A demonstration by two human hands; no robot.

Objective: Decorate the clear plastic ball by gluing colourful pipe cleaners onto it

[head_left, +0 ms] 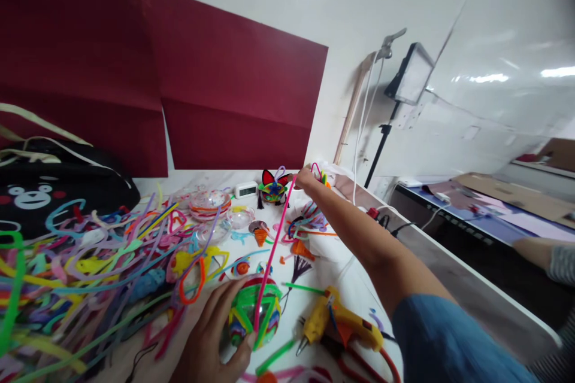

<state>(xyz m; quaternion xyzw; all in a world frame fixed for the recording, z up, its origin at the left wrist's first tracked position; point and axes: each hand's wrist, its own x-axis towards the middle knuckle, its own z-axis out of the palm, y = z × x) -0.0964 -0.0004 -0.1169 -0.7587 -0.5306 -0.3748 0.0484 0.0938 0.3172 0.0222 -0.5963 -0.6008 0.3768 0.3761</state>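
A clear ball [270, 316] decorated with green, red and blue pipe cleaners sits on the table, with my left hand [218, 326] curled round its left side. A long pink pipe cleaner [275, 248] runs from the ball, beside my left thumb, up and away to my right hand [304, 178]. My right arm is stretched far forward, and its fingers are closed on the far end of that pipe cleaner. Right of the ball lies a yellow glue gun [354, 326]. Whether my left thumb pins the pipe cleaner's near end cannot be made out.
Loose pipe cleaners [112, 275] heap up on the left before a black bag [58, 185]. Clear plastic shells [211, 215], a white timer [246, 190] and a finished winged ornament [274, 187] stand farther back. A lamp [411, 75] rises at right; another person's arm [536, 254] shows there.
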